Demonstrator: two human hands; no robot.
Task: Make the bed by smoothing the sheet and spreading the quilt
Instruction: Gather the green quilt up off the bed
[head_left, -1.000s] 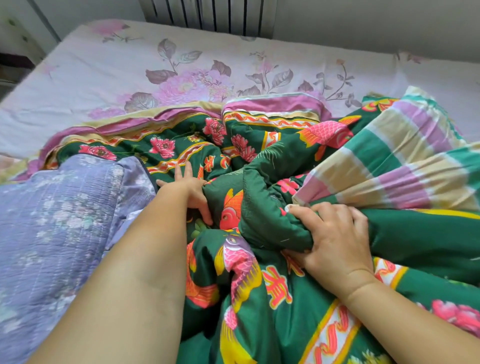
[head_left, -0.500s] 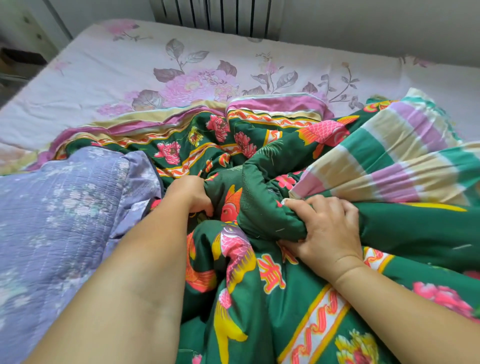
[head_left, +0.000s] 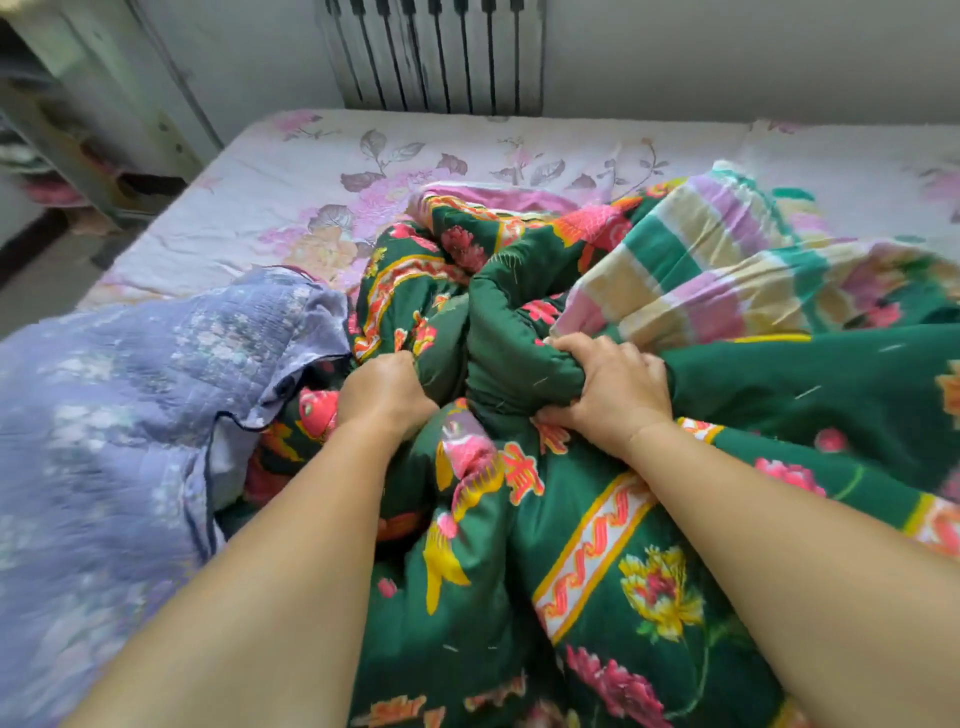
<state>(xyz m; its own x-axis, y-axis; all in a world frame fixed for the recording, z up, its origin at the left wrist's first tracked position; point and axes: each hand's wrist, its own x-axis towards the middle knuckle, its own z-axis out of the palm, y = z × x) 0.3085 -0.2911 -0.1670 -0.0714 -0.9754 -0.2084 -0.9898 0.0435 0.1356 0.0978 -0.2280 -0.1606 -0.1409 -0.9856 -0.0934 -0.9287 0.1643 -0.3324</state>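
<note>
Lay bunched across the near right of the bed: green flowered quilt (head_left: 597, 545), over the pink floral sheet (head_left: 311, 176). Gripped in two fists, left hand (head_left: 382, 395) and right hand (head_left: 613, 389), beside a lilac pillow (head_left: 114, 415)

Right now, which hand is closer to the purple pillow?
Left. The left hand grips the green quilt right beside the purple pillow; the right hand grips quilt farther away.

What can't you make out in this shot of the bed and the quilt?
Head view:
- Left hand: fingertips buried in the green quilt folds.
- Sheet: near part covered by quilt and lilac blanket.
- Quilt: right and bottom cut off by the frame.
- Shelf contents: blurred.
</note>
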